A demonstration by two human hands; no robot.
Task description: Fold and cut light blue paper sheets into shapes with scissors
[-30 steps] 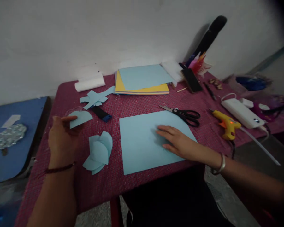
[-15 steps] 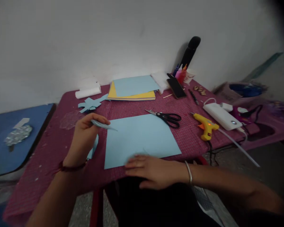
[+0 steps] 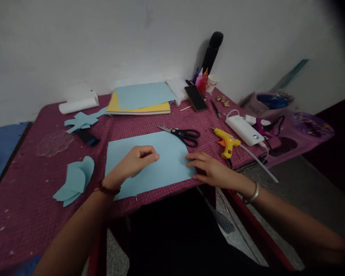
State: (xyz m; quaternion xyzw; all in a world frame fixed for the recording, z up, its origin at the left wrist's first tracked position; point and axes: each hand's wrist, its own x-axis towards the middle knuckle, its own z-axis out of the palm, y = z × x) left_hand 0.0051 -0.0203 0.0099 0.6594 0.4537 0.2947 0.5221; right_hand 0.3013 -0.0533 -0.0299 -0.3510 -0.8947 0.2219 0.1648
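A light blue sheet of paper (image 3: 166, 168) lies flat near the table's front edge. Over its left half is my left hand (image 3: 136, 163), its fingers curled closed; a sliver of a blue paper piece (image 3: 137, 174) shows under the palm, mostly hidden. My right hand (image 3: 211, 170) is open, fingers spread, with the tips at the sheet's right edge. Black-handled scissors (image 3: 184, 135) rest across the sheet's far edge. Left of the sheet, curved cut blue pieces (image 3: 76, 178) are piled, and blue paper strips (image 3: 82, 120) lie farther back.
A yellow glue gun (image 3: 225, 142) with a glue stick in its back lies at right, beside a white power bank (image 3: 244, 130). Behind are a phone (image 3: 196, 98), paint bottles (image 3: 201, 81), a paper stack (image 3: 140, 109) and a white roll (image 3: 79, 102).
My left hand has moved right, from beside the sheet to over it, and turned palm down. My right hand has shifted from the sheet's front edge to its right edge. The view has swung right.
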